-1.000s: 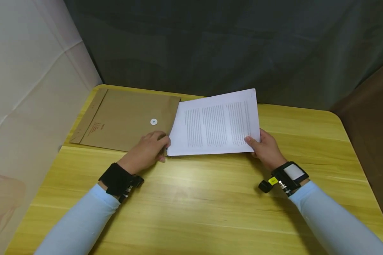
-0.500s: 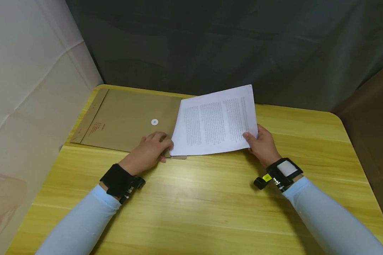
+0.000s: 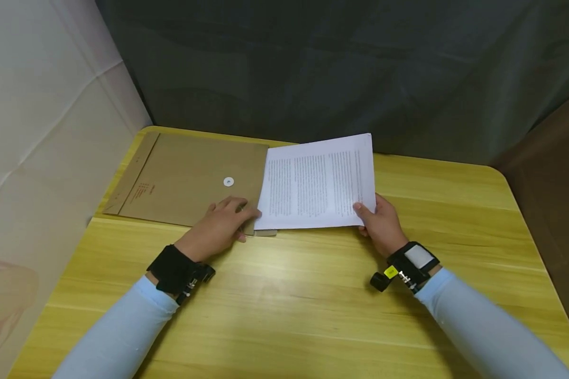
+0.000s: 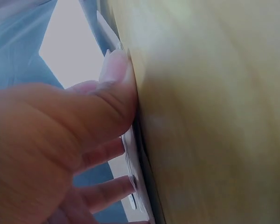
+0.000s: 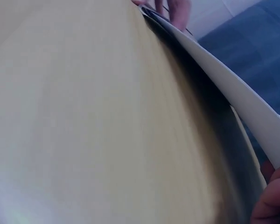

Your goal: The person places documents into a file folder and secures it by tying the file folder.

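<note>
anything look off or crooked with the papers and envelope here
Nothing is torn, spilled or damaged. The printed paper stack sits a bit askew to the brown envelope, its right end lifted off the table by the right hand. The left hand rests on the envelope's corner at the mouth, where the sheets' left edge meets it.

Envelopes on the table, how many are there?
1: a brown envelope lies flat at the table's far left corner, under the left hand. The printed sheets at its open end could hide another.

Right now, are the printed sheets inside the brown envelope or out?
Mostly out: the printed sheets lie exposed, their left edge at the brown envelope mouth, held by the right hand.
</note>
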